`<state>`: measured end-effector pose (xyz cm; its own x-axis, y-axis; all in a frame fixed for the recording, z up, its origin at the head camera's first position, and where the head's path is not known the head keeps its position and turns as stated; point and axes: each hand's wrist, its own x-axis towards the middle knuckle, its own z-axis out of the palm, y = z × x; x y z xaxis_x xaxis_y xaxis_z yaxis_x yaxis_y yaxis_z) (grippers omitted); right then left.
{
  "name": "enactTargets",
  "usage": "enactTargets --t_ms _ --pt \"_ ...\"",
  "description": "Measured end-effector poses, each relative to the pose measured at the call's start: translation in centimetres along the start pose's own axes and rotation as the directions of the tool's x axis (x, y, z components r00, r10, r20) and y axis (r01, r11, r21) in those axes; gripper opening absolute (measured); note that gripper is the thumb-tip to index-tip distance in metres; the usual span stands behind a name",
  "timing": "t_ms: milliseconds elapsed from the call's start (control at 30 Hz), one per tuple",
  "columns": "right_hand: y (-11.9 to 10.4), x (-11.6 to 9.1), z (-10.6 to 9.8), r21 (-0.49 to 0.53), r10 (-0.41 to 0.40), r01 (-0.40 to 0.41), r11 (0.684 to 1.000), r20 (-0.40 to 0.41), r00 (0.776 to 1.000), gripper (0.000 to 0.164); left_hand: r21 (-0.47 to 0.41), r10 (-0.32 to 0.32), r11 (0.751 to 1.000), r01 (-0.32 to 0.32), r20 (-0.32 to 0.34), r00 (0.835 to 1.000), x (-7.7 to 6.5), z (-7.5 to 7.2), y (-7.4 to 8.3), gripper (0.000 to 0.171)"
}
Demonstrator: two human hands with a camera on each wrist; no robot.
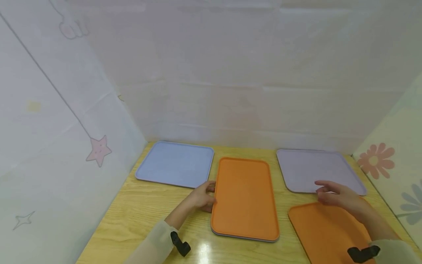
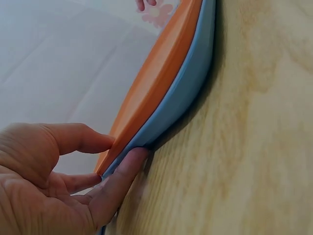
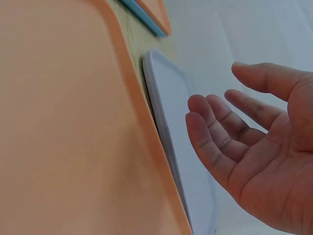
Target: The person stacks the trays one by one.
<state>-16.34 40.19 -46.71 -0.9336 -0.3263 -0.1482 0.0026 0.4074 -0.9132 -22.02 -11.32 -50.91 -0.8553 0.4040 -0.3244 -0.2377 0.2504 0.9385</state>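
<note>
Head view: nearest, at four o'clock from the centre, an orange tray [image 1: 324,229] lies on the wooden table [image 1: 132,223]. In the middle is the pair in hand, a second orange tray [image 1: 245,198] stacked on a blue tray [image 2: 190,85]. The left hand [image 1: 199,196] grips their nine o'clock edge, thumb on the orange rim, fingers at the lower one. To handle the pair well, squeeze both rims together so the top doesn't slide. The right hand [image 1: 344,201], fingers loosely bent and holding nothing, hangs at three o'clock; bringing it to the opposite edge would steady the weight. Farther off, leave room around the lilac tray [image 1: 313,168] at two o'clock and the pale blue tray [image 1: 178,163] at ten.
</note>
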Motion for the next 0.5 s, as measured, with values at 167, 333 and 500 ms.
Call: enactTargets --t_ms 167,333,500 --pt "1.1 -2.2 -2.0 -0.058 0.049 -0.05 0.997 -0.015 0.999 0.044 -0.049 0.013 0.999 -0.012 0.014 1.0 -0.3 0.0 -0.5 0.085" --pt "2.8 -3.8 -3.9 -0.179 0.086 -0.099 0.979 -0.074 0.993 0.045 -0.071 0.031 0.997 -0.029 0.019 0.999 -0.3 0.0 -0.9 0.085" --pt "3.6 -5.2 -5.3 -0.305 0.158 -0.198 0.932 -0.152 0.976 0.059 -0.065 0.048 0.997 -0.046 0.026 0.999 -0.3 0.0 -1.1 0.085"
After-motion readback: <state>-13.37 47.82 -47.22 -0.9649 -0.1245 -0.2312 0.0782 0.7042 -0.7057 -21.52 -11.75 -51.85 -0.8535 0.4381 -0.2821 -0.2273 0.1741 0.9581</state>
